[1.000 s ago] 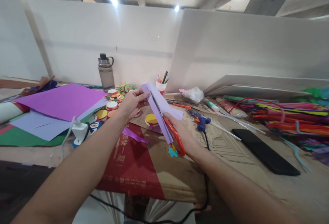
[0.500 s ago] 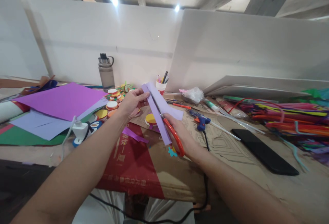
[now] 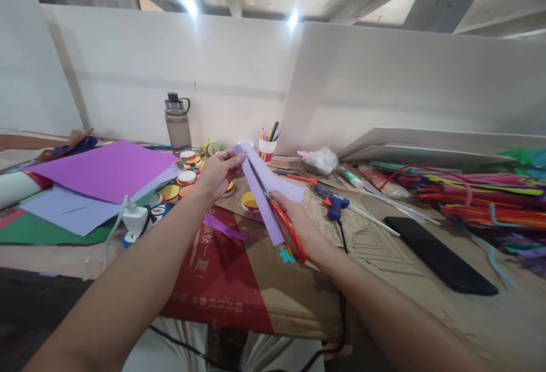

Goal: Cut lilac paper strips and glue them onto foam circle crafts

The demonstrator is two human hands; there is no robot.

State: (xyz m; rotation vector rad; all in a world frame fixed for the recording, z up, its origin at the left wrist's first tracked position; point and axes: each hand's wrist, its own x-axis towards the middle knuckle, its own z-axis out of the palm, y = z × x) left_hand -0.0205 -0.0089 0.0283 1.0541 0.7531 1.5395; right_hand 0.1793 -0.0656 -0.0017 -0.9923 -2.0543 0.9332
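Observation:
My left hand [image 3: 222, 174] pinches the far end of a light purple sheet of paper [image 3: 279, 185] between thumb and fingers. My right hand [image 3: 301, 221] is closed round the handles of red-handled scissors [image 3: 290, 230]. The scissor blades lie along the paper, with a narrow strip [image 3: 264, 213] on their left side and the wider piece on their right. Both hands hold the work above a cardboard sheet [image 3: 298, 298]. Beneath the paper are round yellow-topped pieces [image 3: 248, 200], a magenta paper strip [image 3: 224, 227] and a small blue cut-out [image 3: 286, 255].
Coloured paper sheets [image 3: 106, 170] and a white plug adapter [image 3: 135, 218] lie left. A water bottle [image 3: 177, 127] and a pen cup [image 3: 267, 149] stand at the back. To the right are a blue glue gun [image 3: 336, 206], a black phone [image 3: 441, 255] and bundled pipe cleaners [image 3: 478, 190].
The paper's far end has dipped slightly, and the scissor blades appear more closed together. Both hands keep their hold; the whole view has shifted slightly.

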